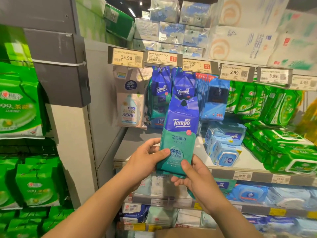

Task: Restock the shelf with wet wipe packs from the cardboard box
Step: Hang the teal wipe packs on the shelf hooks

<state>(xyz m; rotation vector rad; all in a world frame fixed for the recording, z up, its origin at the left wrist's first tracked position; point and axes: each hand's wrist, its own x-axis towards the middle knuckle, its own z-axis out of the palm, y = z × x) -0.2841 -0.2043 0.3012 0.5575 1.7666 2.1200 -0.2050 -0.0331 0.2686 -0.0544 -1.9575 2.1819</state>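
I see my left hand (148, 154) and right hand (192, 176) both pinching a glossy blue-and-teal Tempo wipe pack (180, 134) upright, just before the hanging Tempo packs (183, 86) — bare grey shelf (137, 143) below-left, soft green packs (283, 152) crowding right.

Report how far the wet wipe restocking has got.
Done: several matching Tempo packs already hang under the price rail. In hand: the left hand and right hand hold one Tempo pack upright by its lower end, in front of those hanging packs, not yet hooked. Left: hanging this pack. A brown edge at the bottom may be the box; its contents are hidden.
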